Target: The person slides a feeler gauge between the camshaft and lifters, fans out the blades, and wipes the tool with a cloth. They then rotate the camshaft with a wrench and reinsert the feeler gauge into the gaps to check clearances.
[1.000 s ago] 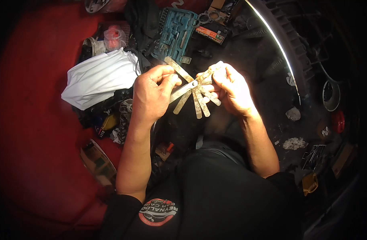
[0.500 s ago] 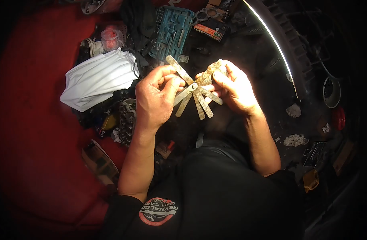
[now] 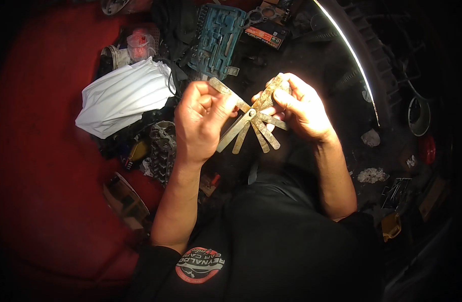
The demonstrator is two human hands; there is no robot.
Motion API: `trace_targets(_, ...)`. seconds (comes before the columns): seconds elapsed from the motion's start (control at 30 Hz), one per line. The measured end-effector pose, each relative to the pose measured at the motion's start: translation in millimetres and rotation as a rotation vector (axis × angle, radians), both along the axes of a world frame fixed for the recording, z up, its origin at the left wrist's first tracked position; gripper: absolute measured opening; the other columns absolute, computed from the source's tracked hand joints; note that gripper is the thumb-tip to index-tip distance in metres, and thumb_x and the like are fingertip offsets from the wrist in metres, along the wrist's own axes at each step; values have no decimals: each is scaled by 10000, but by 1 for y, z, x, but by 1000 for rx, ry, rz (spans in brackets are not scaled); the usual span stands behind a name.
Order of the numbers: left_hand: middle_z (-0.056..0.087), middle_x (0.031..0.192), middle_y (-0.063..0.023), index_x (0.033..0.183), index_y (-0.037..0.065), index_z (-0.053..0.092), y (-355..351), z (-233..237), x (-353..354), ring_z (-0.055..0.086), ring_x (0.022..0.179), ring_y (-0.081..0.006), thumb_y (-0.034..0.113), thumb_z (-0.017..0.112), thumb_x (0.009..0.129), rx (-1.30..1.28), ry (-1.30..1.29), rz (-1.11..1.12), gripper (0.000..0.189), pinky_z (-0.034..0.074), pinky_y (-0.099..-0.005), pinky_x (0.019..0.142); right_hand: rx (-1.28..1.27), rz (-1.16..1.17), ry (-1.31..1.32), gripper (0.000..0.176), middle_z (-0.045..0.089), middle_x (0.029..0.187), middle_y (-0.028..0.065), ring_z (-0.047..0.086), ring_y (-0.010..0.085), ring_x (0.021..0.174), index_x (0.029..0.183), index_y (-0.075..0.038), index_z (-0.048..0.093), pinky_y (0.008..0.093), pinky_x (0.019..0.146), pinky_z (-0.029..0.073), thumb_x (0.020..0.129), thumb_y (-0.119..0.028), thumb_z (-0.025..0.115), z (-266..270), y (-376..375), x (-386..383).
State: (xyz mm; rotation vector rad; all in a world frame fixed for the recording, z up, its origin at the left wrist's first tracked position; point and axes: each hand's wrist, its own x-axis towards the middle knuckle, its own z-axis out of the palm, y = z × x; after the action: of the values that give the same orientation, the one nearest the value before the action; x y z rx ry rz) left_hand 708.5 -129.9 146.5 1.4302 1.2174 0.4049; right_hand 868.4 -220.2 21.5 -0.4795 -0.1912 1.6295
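A fanned set of thin metal blades, a feeler gauge (image 3: 252, 113), is held up between both hands, joined at a round pivot. My left hand (image 3: 198, 118) pinches one blade that points up and left, with thumb and fingers closed on it. My right hand (image 3: 304, 108) grips the stacked blades at the upper right, its thumb on top and strongly lit. Several blades hang spread below the pivot. Their surfaces look stained and brownish.
A white cloth (image 3: 125, 98) lies at the left on a red surface (image 3: 39, 151). Behind the hands are a teal tool case (image 3: 221, 38) and a small box (image 3: 264, 36). A bright light strip (image 3: 349, 48) curves at the upper right. A metal engine part (image 3: 163, 151) sits left.
The feeler gauge has shifted slightly right and down, and its lower blades have swung a little to the right. My left hand has moved slightly right and still pinches a blade.
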Motion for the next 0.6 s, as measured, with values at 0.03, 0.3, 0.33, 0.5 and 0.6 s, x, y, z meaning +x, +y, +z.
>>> trace_targets(0.03,657,834,-117,1120,-33,513,2,-2,1,639,723,-139,44,581,945,-19,-65,45,203,533,-274,722,7,13,1,278,656,1076,221,706,233,852,1142,20,512,300,653,582,953,-157,613,0,0,1)
trace_targets(0.3,639,823,-109,991,-44,579,2,-15,2,650,688,-156,34,556,960,151,-54,146,87,564,-289,634,-78,-96,9,243,658,1077,208,698,223,897,1118,15,505,317,804,584,957,-142,598,-28,1,-2)
trace_targets(0.33,639,826,-118,989,-45,571,0,-18,1,655,683,-170,26,550,958,141,-50,153,79,574,-301,639,-93,-81,11,244,658,1064,208,698,240,903,1117,19,504,349,829,586,955,-136,599,-27,2,1)
trace_targets(0.5,643,796,-142,990,-43,551,-7,-24,2,656,666,-198,31,541,959,128,-82,183,81,571,-319,643,-86,-61,21,237,666,1044,202,697,236,910,1113,15,506,346,825,585,953,-129,605,-28,0,6)
trace_targets(0.6,649,782,-152,987,-43,540,-13,-27,3,656,665,-206,24,530,961,118,-108,176,73,570,-325,662,-74,-43,45,235,670,1034,199,698,235,910,1116,14,505,344,821,587,955,-127,603,-31,-1,11)
